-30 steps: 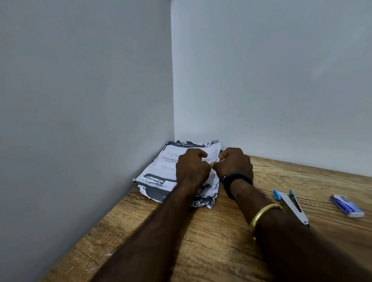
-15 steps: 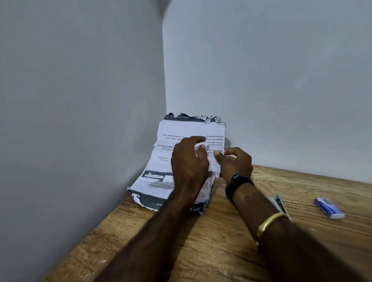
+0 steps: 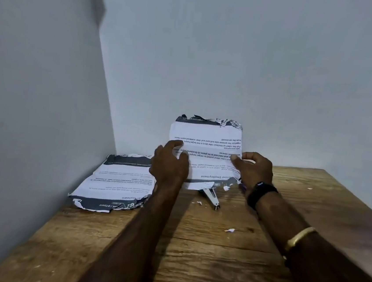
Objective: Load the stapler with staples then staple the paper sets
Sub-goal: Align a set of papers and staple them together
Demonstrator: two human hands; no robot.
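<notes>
Item 1, held paper set (image 3: 206, 136): I see it raised upright over the desk (image 3: 191, 256); printed text upside down to me; top edge torn and dark-banded; lower edge just above the stapler.
Item 2, left grip (image 3: 170, 162): closed on the set's left edge; fingers laid over the front face.
Item 3, right grip (image 3: 254, 168): pinching the set's right edge; black watch (image 3: 261, 192) at the wrist; gold bangle (image 3: 300, 237) further up the forearm.
Item 4, stapler (image 3: 211, 195): lying on the desk between the two wrists; partly hidden by the sheet; I cannot tell whether it is loaded.
Item 5, paper stack (image 3: 116, 179): flat on the desk in the corner, against the left wall (image 3: 35, 102); edges ragged.
Item 6, paper scraps (image 3: 229, 230): small white bits scattered on the desk near the stapler.
</notes>
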